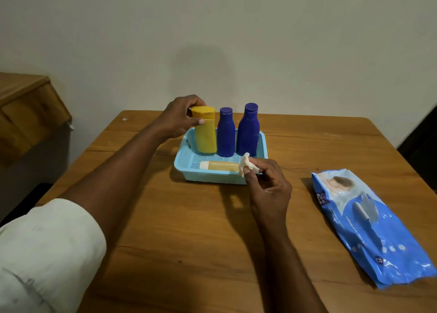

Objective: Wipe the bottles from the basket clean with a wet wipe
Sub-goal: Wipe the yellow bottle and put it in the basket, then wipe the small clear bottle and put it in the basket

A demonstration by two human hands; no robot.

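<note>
left hand point(176, 118) curled round cap end of upright yellow bottle point(205, 133) in blue basket point(186, 159); right hand point(268, 185) pinching crumpled wet wipe point(246, 165) beside basket.

A basket point(189, 157) is set at the middle of the tabletop point(189, 230). Three bottles point(225, 135) are stood upright in a row along its far side, and a tube point(218, 165) is laid before them. A wipes pack point(369, 225) is placed well to the right.
</note>
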